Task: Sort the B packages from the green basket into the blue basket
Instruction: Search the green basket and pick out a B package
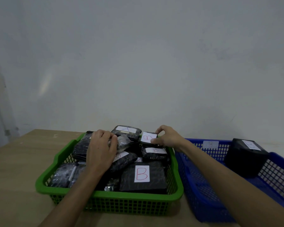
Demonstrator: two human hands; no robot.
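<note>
The green basket (pixel 108 196) is packed with black packages; the blue basket (pixel 202 190) sits at its 3 o'clock. The left hand (pixel 102 149) lies spread on the pile, grasping nothing. The right hand (pixel 168 138) pinches a B package (pixel 147 137) at 1 o'clock; it should lift clear of the rim before crossing.

Bare pale grey wall (pixel 138 63), light wooden table (pixel 20 161), dim light
</note>
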